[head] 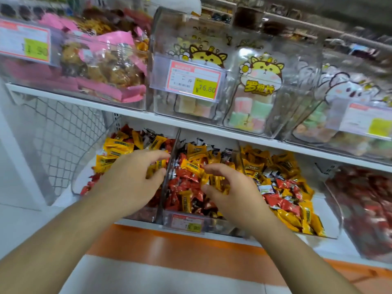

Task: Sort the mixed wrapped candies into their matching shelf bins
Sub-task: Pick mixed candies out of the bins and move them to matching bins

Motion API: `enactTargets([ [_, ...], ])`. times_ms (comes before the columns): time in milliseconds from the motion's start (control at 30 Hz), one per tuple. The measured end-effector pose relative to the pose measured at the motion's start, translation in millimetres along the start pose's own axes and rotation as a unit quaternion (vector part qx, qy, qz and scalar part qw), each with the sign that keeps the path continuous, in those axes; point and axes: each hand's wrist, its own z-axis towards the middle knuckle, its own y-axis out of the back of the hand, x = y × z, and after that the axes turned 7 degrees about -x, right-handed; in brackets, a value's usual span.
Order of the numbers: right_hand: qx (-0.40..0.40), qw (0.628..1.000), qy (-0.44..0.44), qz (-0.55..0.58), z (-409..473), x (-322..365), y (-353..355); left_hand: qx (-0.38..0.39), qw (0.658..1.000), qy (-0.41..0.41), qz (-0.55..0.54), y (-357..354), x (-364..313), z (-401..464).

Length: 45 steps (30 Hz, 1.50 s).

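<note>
- Wrapped candies (191, 187): yellow, red and a few black-and-white pieces, mixed together, heaped in three clear bins side by side on the lower shelf, under and ahead of both hands.
- Left bin (89, 166): beneath the left hand; mostly yellow and red pieces showing past the fingers.
- Middle bin (169, 217): between the two hands and under the right fingertips; red and yellow pieces, with a price tag (186, 224) on its front wall, just below the right wrist.
- Right bin (333, 221): just right of the right hand; yellow, red and white pieces.
- Divider wall (169, 175): clear, standing between the left and middle bins, between the two hands.
- Left hand (131, 183): palm down over the left bin, fingers loosely spread and slightly bent, holding nothing visible; whether the fingertips touch the candies cannot be told.
- Right hand (231, 196): palm down over the middle bin, fingers relaxed and apart, thumb free, holding nothing visible.
- Upper shelf (131, 112): above both hands; carries clear bins of pink-wrapped snacks (101, 66) above the left hand and cartoon-printed marshmallow bags (258, 90) above the right.
</note>
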Motion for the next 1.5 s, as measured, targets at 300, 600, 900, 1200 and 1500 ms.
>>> enactTargets([
  [300,-0.092,0.98,-0.05,-0.167,-12,-98,90,0.076,0.991,-0.102,-0.029,-46,-48,-14],
  [600,0.019,0.974,-0.057,-0.22,-5,-142,90,0.106,0.988,-0.112,-0.021,-64,-57,-18],
  [900,-0.047,0.978,-0.082,-0.188,-7,-143,87,0.112,0.987,-0.114,-0.026,-62,-58,-21],
  [1200,-0.154,0.982,-0.1,-0.04,-11,-114,98,0.092,0.988,-0.118,-0.038,-59,-54,-21],
  [1500,-0.04,0.971,-0.032,0.233,-16,-21,51,0.107,0.975,-0.009,-0.194,-51,-61,-25],
])
